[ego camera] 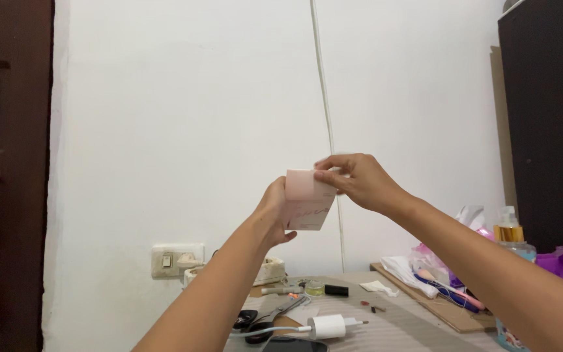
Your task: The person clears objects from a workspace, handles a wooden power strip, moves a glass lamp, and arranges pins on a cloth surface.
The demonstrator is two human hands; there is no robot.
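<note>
Pale pink-and-white folded paper card (307, 201) is up in the air at frame centre, in front of the white wall (184, 117), well above the bench (399, 326). My left hand (275, 215) grips its 9 o'clock edge, fingers hidden behind it; my right hand (356, 179) pinches the top corner at approx 1 o'clock between thumb and fingers. Both hands are closed on the card.

Risk, as I judge it: card looks thin, so pulling the hands apart or twisting could tear or crease it. If the pinch slips, it drops into the clutter below.

Bench has a grey striped top. At 6 o'clock lie black-handled scissors (265, 316), a white charger plug w/ cable (328, 324) and a dark phone (294, 345). At 4 o'clock sits a brown cardboard sheet (447, 313) w/ pens and a clear pump bottle (509, 238). White wall socket (176, 259) at 8 o'clock; dark wood cabinets flank both sides.
</note>
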